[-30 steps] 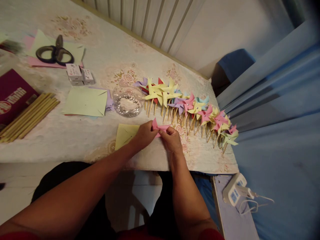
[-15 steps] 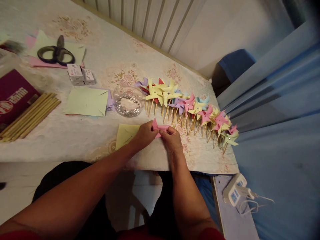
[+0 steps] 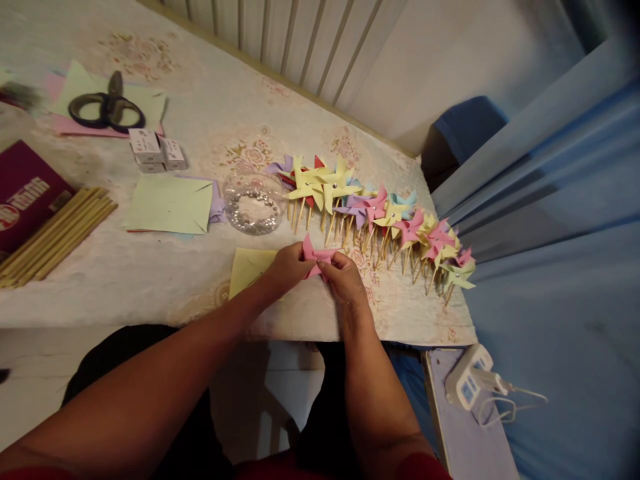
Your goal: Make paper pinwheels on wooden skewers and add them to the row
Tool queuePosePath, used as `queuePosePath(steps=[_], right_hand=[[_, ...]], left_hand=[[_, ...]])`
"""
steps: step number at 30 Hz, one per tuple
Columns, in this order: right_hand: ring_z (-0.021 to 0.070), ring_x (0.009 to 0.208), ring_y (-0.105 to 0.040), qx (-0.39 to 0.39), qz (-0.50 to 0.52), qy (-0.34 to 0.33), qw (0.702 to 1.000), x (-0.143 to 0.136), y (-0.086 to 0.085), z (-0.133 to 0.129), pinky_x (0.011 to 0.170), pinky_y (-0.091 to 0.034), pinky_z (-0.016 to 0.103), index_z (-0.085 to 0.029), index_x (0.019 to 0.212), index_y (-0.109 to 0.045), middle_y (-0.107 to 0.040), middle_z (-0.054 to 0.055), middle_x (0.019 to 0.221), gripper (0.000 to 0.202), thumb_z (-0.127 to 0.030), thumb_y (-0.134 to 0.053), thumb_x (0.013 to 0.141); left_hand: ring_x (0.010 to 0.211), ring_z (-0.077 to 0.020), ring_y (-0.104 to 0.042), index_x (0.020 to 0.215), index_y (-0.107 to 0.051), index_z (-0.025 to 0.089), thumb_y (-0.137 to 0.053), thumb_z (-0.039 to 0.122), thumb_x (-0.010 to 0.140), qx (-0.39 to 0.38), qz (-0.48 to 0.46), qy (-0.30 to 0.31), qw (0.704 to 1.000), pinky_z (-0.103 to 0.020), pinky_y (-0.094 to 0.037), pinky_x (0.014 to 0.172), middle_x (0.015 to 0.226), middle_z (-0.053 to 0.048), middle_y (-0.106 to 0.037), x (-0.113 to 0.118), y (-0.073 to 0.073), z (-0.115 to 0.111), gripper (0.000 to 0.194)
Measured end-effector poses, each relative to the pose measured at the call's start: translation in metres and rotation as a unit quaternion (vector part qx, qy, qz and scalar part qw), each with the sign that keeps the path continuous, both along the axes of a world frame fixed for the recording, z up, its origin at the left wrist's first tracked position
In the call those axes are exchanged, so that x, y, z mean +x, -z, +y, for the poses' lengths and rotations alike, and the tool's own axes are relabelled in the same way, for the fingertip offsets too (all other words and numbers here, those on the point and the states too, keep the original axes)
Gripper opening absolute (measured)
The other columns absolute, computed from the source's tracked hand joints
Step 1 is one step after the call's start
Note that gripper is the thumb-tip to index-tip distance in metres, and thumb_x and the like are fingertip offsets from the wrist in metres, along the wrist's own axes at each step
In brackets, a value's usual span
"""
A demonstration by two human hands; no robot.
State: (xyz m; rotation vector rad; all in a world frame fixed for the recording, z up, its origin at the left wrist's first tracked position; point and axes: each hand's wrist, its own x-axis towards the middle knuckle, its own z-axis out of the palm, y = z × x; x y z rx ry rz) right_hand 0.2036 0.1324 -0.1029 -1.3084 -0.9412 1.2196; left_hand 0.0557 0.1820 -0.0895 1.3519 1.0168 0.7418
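Note:
A pink paper pinwheel [image 3: 313, 253] with folded blades is held just above the front edge of the table. My left hand [image 3: 289, 270] pinches it from the left, fingers closed on the paper. From the right, my right hand [image 3: 344, 275] grips it too, thumb pressed near its centre. No stick shows on this pinwheel. Under my left wrist lies a yellow paper square [image 3: 247, 268] with slits cut in it. Just beyond my hands stands a clear round dish [image 3: 253, 205] of small silvery pins.
Finished pinwheels on sticks [image 3: 373, 207] lie in a long row at the right. To the left are green paper squares [image 3: 167, 203], small white boxes [image 3: 150, 150], scissors [image 3: 107, 110] and a bundle of sticks [image 3: 60, 233]. A power strip [image 3: 470, 379] sits beyond the table's right corner.
More of the pink paper shows between my hands, its blades now folded in toward the centre. My right thumb stays near the middle. The view has shifted slightly.

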Motion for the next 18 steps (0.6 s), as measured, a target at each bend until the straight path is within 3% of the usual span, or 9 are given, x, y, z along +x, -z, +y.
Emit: queuePosePath(steps=[9,18], right_hand=[[0.0143,0.068,-0.060,-0.004,0.005,0.019,1.000,0.0014,0.0042,0.0017,0.066,-0.045,0.027,-0.022,0.085,-0.071,-0.070,-0.002,0.078,0.022,-0.030,-0.078,0.065],[0.0107,0.058,-0.051,-0.009,-0.023,0.020,1.000,0.0013,0.0052,0.0007,0.058,-0.037,0.024,-0.020,0.078,-0.070,-0.066,-0.004,0.070,0.017,-0.030,-0.076,0.067]], left_hand=[[0.072,-0.0161,-0.057,0.069,-0.059,0.016,-0.061,0.019,0.063,-0.007,-0.011,-0.013,1.000,-0.025,-0.045,0.063,0.064,0.001,-0.060,-0.0006,0.0006,0.0001,0.007],[0.070,-0.0151,-0.056,0.073,-0.062,0.015,-0.061,0.022,0.064,0.000,-0.001,0.000,1.000,-0.024,-0.044,0.062,0.066,0.001,-0.061,0.0000,0.0011,-0.0003,0.012]])
